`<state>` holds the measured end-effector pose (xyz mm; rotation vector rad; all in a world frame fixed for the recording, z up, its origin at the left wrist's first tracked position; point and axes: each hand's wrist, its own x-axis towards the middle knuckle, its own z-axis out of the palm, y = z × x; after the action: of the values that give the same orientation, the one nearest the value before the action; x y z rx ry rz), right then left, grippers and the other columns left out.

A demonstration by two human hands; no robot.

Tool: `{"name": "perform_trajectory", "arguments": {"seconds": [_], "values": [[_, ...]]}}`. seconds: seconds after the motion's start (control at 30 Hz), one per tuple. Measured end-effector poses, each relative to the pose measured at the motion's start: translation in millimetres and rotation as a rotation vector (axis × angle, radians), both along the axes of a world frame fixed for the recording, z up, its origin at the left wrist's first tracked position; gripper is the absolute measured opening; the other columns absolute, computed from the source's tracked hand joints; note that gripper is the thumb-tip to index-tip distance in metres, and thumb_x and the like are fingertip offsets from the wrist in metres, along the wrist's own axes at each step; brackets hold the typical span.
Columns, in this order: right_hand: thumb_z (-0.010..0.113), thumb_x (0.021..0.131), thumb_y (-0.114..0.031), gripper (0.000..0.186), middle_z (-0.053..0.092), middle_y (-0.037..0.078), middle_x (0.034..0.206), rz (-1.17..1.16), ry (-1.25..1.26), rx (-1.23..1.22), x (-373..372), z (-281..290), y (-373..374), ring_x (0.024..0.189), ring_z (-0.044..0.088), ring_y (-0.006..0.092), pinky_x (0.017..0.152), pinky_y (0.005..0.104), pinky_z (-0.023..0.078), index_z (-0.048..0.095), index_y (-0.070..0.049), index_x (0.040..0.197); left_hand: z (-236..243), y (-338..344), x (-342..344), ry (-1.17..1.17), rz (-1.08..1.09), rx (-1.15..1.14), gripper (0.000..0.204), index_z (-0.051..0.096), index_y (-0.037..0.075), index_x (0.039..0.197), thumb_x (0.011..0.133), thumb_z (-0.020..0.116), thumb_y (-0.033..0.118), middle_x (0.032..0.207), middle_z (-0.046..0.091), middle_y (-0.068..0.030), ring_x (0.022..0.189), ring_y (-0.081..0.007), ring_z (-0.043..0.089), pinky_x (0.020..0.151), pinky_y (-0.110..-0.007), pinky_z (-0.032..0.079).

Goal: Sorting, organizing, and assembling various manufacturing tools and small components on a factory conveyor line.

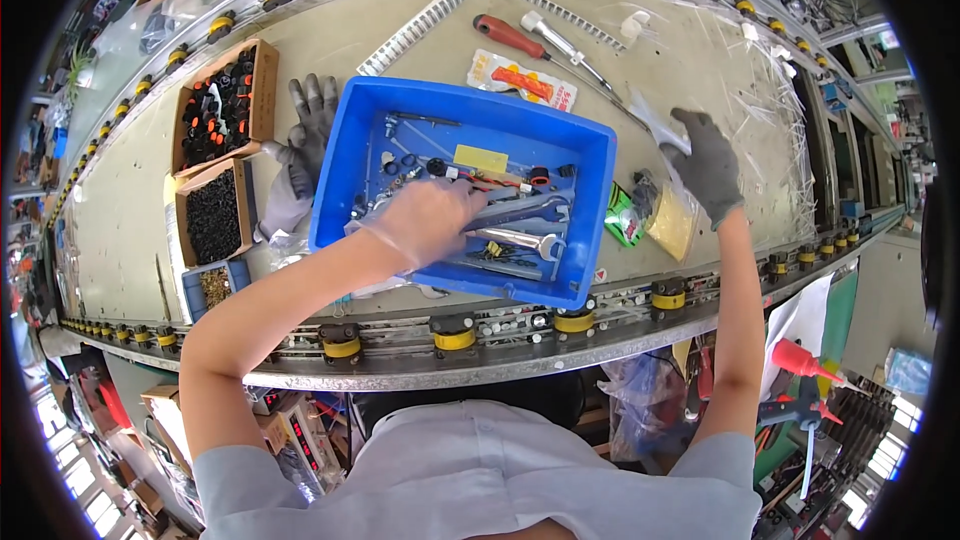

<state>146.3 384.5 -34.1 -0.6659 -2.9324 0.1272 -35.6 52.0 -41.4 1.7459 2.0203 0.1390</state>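
Observation:
My left hand (430,220), with thin clear plastic around its wrist, reaches into a blue plastic bin (345,155). Its fingers are curled and slightly blurred, so what they grip is hidden. Right beside it in the bin lie a shiny combination spanner (520,237), more spanners, a yellow tag (481,158) and small loose hardware. My right hand (708,165), in a dark grey glove, is right of the bin. A translucent white plastic strip (660,128) runs between its thumb and fingers. The tip of a long red-handled screwdriver (512,37) ends close by.
Left of the bin are grey gloves (313,125), a box of black-and-orange parts (265,90), a box of small black pieces (212,218) and a blue tray of screws (215,285). Beyond it lie a nut driver (565,48) and an orange-and-white packet (522,80). Yellow rollers (454,332) line the near edge.

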Motion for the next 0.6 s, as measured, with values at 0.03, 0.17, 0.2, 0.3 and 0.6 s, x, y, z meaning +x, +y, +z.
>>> {"name": "perform_trajectory", "arguments": {"seconds": [0.03,0.17,0.2,0.3,0.6], "values": [[0.067,0.079,-0.024,0.042,0.059,0.011,0.110,0.035,0.096,0.017,-4.8,9.8,-8.9,0.097,0.060,0.0312,0.080,0.0416,0.049,0.055,-0.013,0.118,0.9,0.8,2.0,0.037,0.000,0.015,0.040,0.053,0.002,0.100,0.068,0.073,0.018,0.092,0.059,-0.0158,0.083,-0.0310,0.063,0.071,-0.040,0.053],[0.065,0.081,-0.019,0.026,0.063,0.008,0.099,0.198,0.345,-0.048,-23.1,44.4,-56.3,0.090,0.061,0.0303,0.075,0.0395,0.049,0.062,-0.014,0.107,4.8,5.2,7.5,0.096,0.007,-0.005,0.036,0.057,0.003,0.093,0.067,0.073,0.021,0.084,0.064,-0.0136,0.076,-0.0307,0.064,0.070,-0.040,0.053],[0.064,0.082,-0.017,0.019,0.063,0.007,0.091,0.219,0.377,-0.062,-27.4,51.5,-70.7,0.084,0.062,0.0294,0.073,0.0379,0.049,0.064,-0.013,0.101,4.6,6.1,7.4,0.095,0.005,-0.003,0.036,0.057,0.003,0.093,0.067,0.073,0.021,0.084,0.064,-0.0136,0.076,-0.0307,0.064,0.070,-0.040,0.053],[0.064,0.082,-0.015,0.016,0.063,0.007,0.088,0.329,0.369,-0.108,-32.2,68.9,-97.0,0.081,0.062,0.0285,0.071,0.0370,0.049,0.065,-0.012,0.098,10.3,3.2,1.7,0.113,-0.029,-0.021,0.029,0.060,0.005,0.085,0.066,0.073,0.022,0.078,0.064,-0.0135,0.073,-0.0310,0.063,0.069,-0.041,0.052],[0.062,0.082,-0.014,0.011,0.062,0.008,0.084,0.473,0.258,-0.343,-37.2,52.6,-141.5,0.079,0.061,0.0257,0.070,0.0359,0.047,0.065,-0.013,0.092,73.8,-24.0,-60.3,-0.257,0.420,0.078,0.024,0.060,0.003,0.096,0.075,0.062,0.013,0.075,0.062,-0.0138,0.068,-0.0263,0.060,0.068,-0.036,0.048]]}}
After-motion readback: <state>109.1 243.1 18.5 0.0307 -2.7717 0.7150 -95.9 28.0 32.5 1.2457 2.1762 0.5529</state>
